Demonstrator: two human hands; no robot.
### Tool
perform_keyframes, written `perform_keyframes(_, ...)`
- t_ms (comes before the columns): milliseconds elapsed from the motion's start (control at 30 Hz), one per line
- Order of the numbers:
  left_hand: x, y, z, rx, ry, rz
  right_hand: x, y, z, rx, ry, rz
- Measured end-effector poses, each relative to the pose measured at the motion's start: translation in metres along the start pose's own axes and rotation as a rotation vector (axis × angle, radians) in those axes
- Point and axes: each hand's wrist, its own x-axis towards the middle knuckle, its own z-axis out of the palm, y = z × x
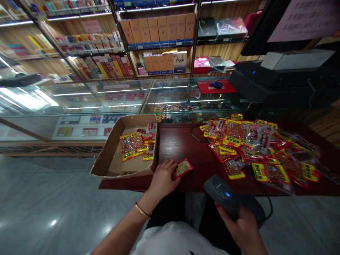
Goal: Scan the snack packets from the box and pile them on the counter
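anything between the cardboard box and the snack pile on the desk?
Head view: the left hand on one snack packet, plus a black cable; otherwise bare red-brown desk between cardboard box and snack pile.

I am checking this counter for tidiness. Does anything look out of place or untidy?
Yes. The cardboard box overhangs the table's left edge, and the snack packets on the right lie in a loose, overlapping heap.

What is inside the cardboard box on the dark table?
The cardboard box holds a few snack packets with yellow edges, lying near its right wall. The rest of the floor that shows is bare cardboard. The near wall hides the front strip of the floor.
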Motion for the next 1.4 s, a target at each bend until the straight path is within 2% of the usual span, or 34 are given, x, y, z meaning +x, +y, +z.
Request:
perform_keyframes(167,-0.003,0.012,0.001,-0.065,-0.035,-0.102,0.003,-0.008,-0.001,0.027,-0.056,0.037)
perform_keyframes(300,-0.004,0.023,0.006,0.007,-0.044,-0.156,0.005,-0.006,-0.002,0.014,-0.094,0.046)
perform_keyframes(400,-0.003,0.028,0.007,0.073,-0.114,-0.204,0.005,-0.003,-0.003,-0.002,-0.117,0.021)
perform_keyframes(533,0.004,0.026,0.003,0.073,-0.222,-0.205,0.005,-0.007,-0.002,0.009,-0.103,0.031)
perform_keyframes(700,0.016,0.021,-0.006,0.166,-0.241,-0.244,0.005,-0.016,-0.001,0.07,-0.065,0.039)
perform_keyframes(800,0.02,0.02,-0.008,0.114,-0.243,-0.237,0.004,-0.019,0.0,0.101,-0.064,0.053)
perform_keyframes(867,0.021,0.019,-0.006,-0.06,-0.203,-0.252,0.002,-0.022,0.0,0.118,-0.04,0.076)
perform_keyframes(967,0.022,0.017,0.003,-0.513,-0.14,-0.328,0.0,-0.027,0.0,0.135,0.0,0.113)
perform_keyframes(1133,0.03,0.018,0.02,-1.197,0.071,-0.424,0.001,-0.015,-0.002,0.097,-0.034,0.099)
perform_keyframes(1267,0.06,0.028,0.031,-1.445,0.14,-0.508,0.009,0.001,0.003,0.094,-0.086,0.064)
perform_keyframes(1400,0.109,0.037,0.043,-1.708,0.182,-0.457,0.02,-0.001,0.003,0.11,-0.072,0.097)
